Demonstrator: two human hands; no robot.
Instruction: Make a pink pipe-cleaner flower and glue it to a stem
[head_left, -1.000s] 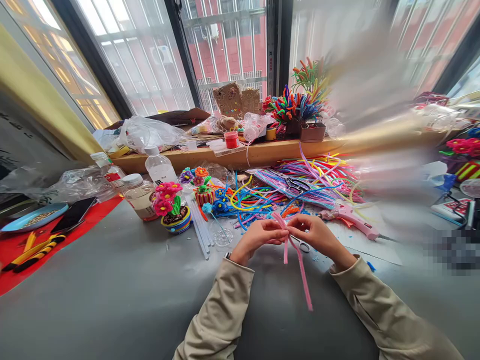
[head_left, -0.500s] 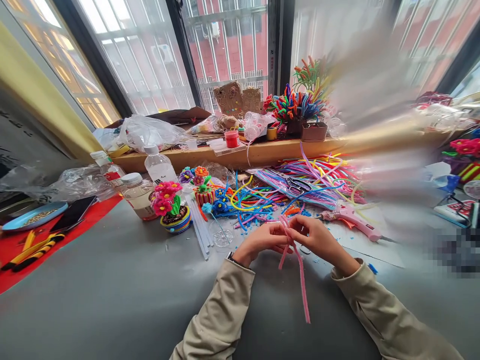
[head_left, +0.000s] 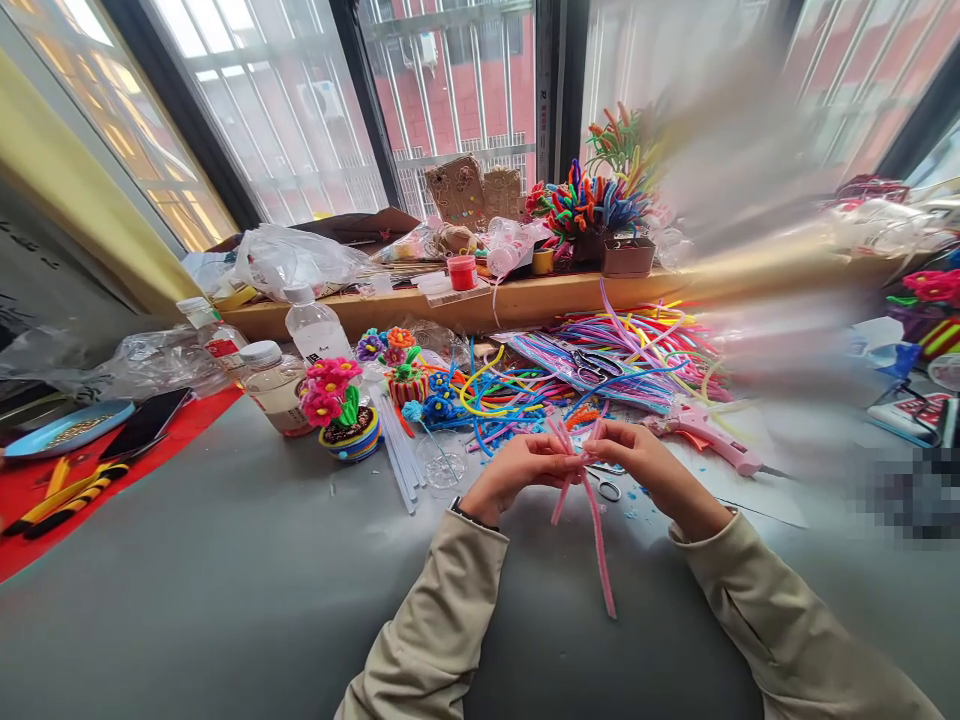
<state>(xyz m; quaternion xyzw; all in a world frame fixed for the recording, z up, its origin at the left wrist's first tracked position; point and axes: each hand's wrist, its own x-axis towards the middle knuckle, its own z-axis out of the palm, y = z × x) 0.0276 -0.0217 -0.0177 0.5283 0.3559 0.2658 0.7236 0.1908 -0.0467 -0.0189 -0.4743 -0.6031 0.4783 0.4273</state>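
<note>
Over the grey table (head_left: 225, 580), my left hand (head_left: 517, 472) and my right hand (head_left: 637, 455) meet, fingers pinched together on a pink pipe cleaner (head_left: 592, 520). Its folded top sticks up between my fingertips. One long end hangs down toward me, and a shorter end points down to the left. Just behind my hands lies a heap of loose coloured pipe cleaners (head_left: 517, 395). A pink glue gun (head_left: 705, 435) rests to the right of my right hand.
A small pot of pipe-cleaner flowers (head_left: 337, 415) stands left of my hands, beside clear sticks (head_left: 401, 455) and plastic bottles (head_left: 315, 330). Scissors (head_left: 592, 372) lie on the pipe-cleaner packs. A phone (head_left: 146, 425) and blue dish (head_left: 64, 430) sit far left. The wooden sill (head_left: 525, 295) holds craft clutter.
Both hands kept their pinch on the pink pipe cleaner and worked it slightly; its hanging ends swung and the short end now points down-left. The view shifted a little.
</note>
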